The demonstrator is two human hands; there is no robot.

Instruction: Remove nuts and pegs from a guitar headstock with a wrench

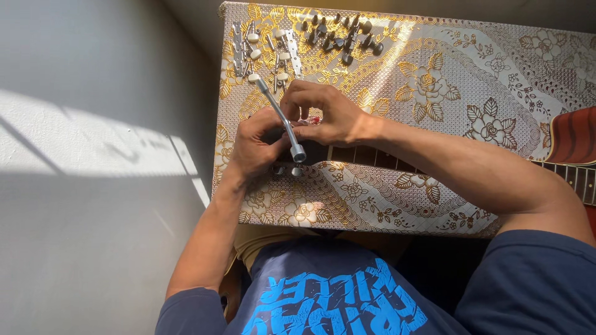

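A guitar lies across the table, its dark neck (372, 158) running from the reddish body (574, 136) at the right edge to the headstock under my hands. My right hand (323, 111) grips a long silver socket wrench (279, 115) that slants from upper left down to its socket end near the headstock. My left hand (251, 149) wraps around the headstock from the left, fingers curled on it. The headstock itself is mostly hidden by both hands.
The table (447, 68) wears a gold floral cloth. Silver tuner strips with white knobs (261, 46) lie at its far left corner, and several dark tuning pegs (341, 31) sit beside them. A pale wall and floor lie to the left.
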